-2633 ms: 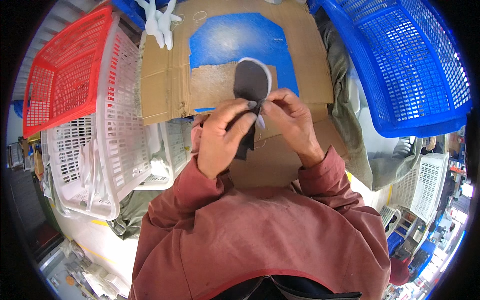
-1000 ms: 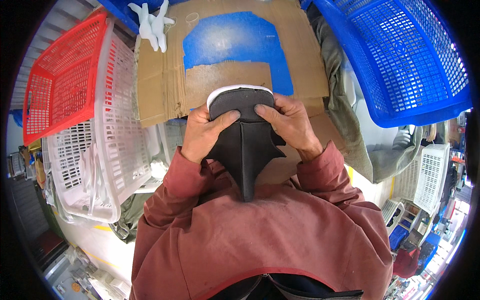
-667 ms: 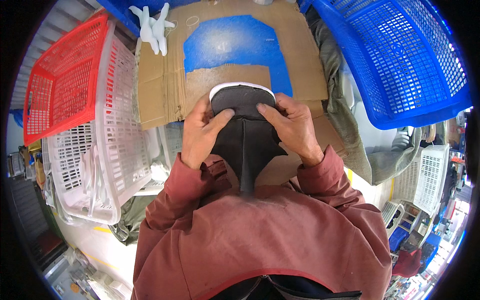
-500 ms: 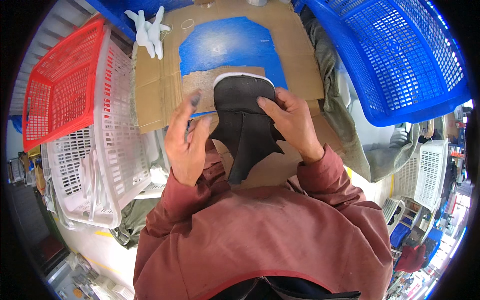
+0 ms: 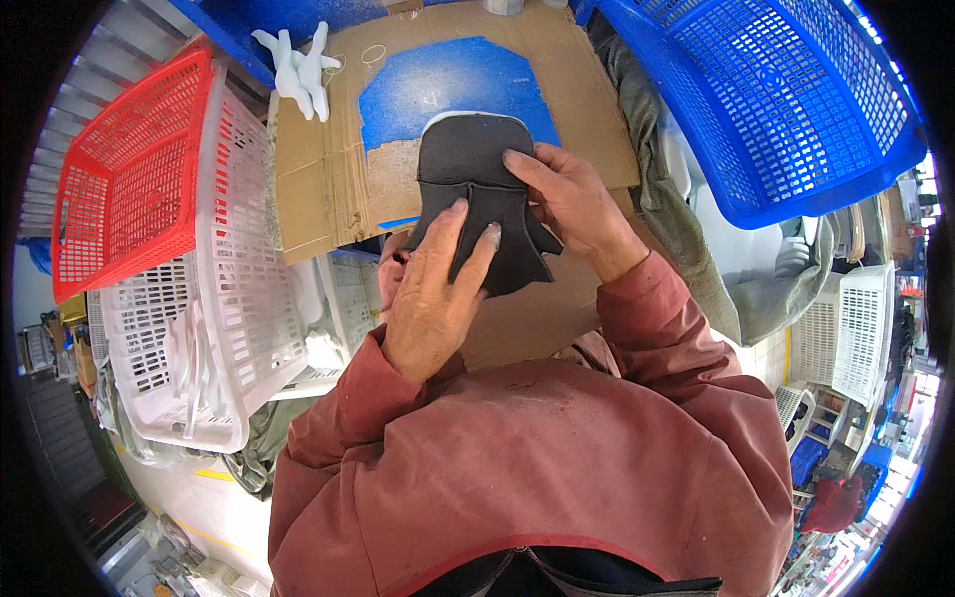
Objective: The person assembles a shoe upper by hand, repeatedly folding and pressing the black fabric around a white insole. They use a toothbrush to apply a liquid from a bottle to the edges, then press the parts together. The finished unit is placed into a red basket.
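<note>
A black fabric piece (image 5: 472,151) with a rounded top, a thin white edge and pointed lower flaps is held up in front of me. My right hand (image 5: 585,207) grips its right side, thumb on the front and the other fingers mostly behind. My left hand (image 5: 435,303) lies over the lower flaps, two fingers spread apart along the seam below the band. The left thumb is not clearly visible. Behind the piece, a worn blue sheet (image 5: 438,85) rests on a cardboard-covered bench (image 5: 587,109).
White hand-shaped forms (image 5: 301,75) lie at the bench's far left, near thin rings (image 5: 373,54). A red basket (image 5: 134,169) and a white basket (image 5: 254,239) stand left. A blue basket (image 5: 741,189) is at far right, above grey-green cloth (image 5: 686,244) around white pieces.
My left hand has moved right, from beside the black fabric piece onto its lower flaps. The piece has shifted slightly away and left, with my right hand still gripping it.
</note>
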`<state>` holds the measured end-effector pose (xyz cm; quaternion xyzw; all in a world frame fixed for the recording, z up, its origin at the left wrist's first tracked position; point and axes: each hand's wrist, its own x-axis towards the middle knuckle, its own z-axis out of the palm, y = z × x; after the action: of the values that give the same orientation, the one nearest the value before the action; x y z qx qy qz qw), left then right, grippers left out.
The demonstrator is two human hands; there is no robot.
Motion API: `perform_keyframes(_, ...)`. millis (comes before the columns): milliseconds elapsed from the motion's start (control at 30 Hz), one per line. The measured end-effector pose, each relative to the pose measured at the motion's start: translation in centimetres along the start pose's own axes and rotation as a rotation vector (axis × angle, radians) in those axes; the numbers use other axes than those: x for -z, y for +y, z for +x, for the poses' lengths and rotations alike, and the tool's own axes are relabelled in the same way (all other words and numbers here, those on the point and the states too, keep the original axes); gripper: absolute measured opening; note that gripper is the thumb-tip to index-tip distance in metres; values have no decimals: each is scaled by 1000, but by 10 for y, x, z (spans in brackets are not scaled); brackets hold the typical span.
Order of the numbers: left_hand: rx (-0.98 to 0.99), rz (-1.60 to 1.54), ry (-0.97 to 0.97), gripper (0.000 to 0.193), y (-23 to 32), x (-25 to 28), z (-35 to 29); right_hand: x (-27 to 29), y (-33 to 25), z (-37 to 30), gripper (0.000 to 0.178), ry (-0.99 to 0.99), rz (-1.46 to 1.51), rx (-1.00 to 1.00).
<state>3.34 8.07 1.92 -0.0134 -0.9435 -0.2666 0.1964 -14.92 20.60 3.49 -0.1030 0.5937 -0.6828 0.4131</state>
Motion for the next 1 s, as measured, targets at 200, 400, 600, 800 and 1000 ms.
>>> perform_keyframes(200,-9,-134,211,37,-15,-1,9,-1,-4,6,31,-63,-1,-14)
perform_keyframes(400,582,-1084,312,30,-26,12,16,9,-11,-22,59,-188,-128,196)
perform_keyframes(600,788,-1588,389,29,-39,9,30,13,-3,-38,70,-260,-34,272)
perform_keyframes(800,781,-1787,303,26,-33,9,30,13,0,-37,61,-200,-286,237)
perform_keyframes(1000,808,-1802,223,26,-34,4,20,14,9,-38,32,-6,-351,297)
